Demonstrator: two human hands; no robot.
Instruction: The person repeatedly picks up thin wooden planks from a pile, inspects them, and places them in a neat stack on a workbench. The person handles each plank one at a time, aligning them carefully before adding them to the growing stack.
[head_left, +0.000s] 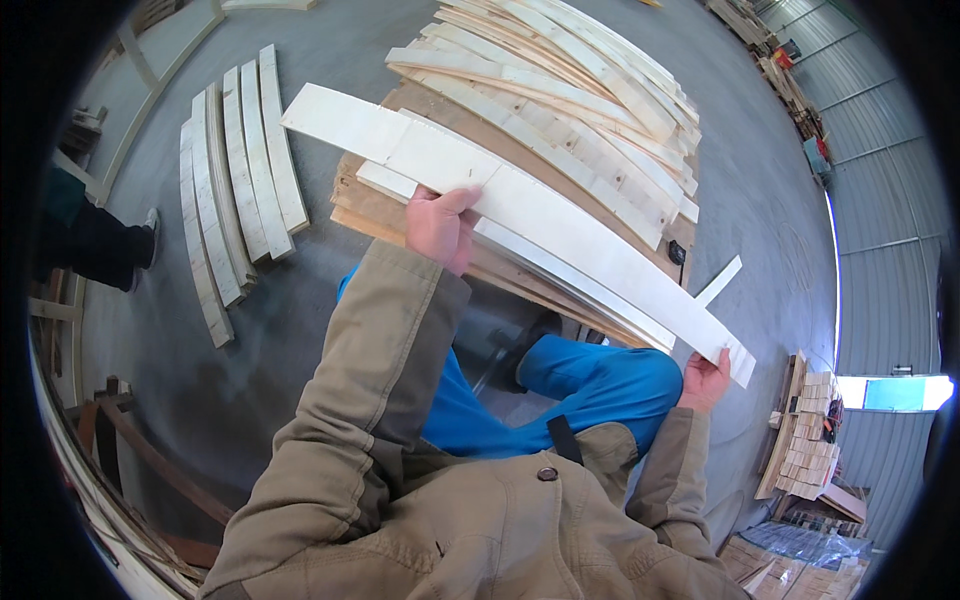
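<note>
A long pale wooden board (560, 225) lies across both my hands, slanting from upper left down to the right. My left hand (442, 225) grips its near edge left of the middle, thumb on top. Toward the right end, my right hand (706, 380) pinches the same edge, thumb on top; the fingers beneath are hidden. Under the held board, another pale board (590, 285) rests on a brown wooden work surface (352, 205). Beyond it a large stack of planks (580, 90) covers the far part of that surface.
Several planks (240, 160) lie in a row on the floor at left. Another person's leg (105, 245) stands farther left. A small black object (677, 252) sits at the work surface's right edge, near a short wood strip (720, 280). Stacked wood blocks (808, 435) stand at lower right.
</note>
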